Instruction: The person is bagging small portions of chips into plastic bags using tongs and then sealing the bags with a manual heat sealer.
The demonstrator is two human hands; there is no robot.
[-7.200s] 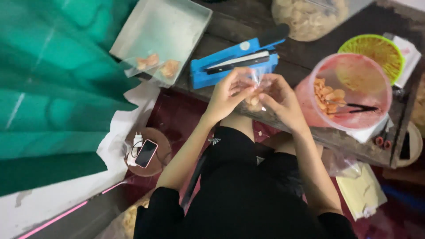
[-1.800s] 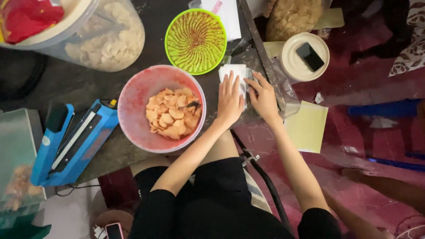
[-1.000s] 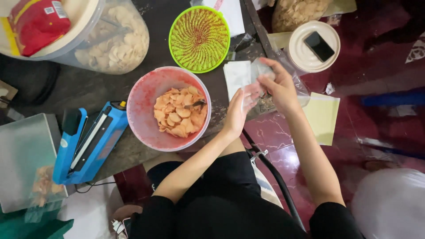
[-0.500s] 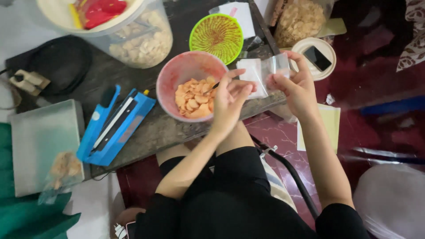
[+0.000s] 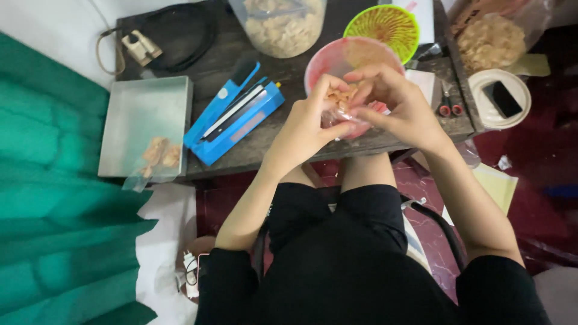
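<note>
My left hand [image 5: 307,120] and my right hand [image 5: 400,102] meet over a pink plastic bowl [image 5: 337,55] of orange chips [image 5: 341,95] on a dark wooden table [image 5: 265,141]. Between the fingertips of both hands is a small clear plastic bag [image 5: 335,115], held at the bowl's near rim. The hands hide most of the bowl's contents. I cannot tell whether any chips are inside the bag.
A blue heat sealer [image 5: 235,114] lies left of the bowl, beside a grey metal tray [image 5: 135,108] with a filled chip bag [image 5: 158,153]. Behind stand a clear jar of pale crackers [image 5: 283,24] and a green sieve [image 5: 381,24]. Scissors [image 5: 448,99] lie at right; green cloth [image 5: 48,180] at left.
My right hand has brought the clear bag from the table's right side to the bowl, and both hands now close together over it. The view has shifted left.
</note>
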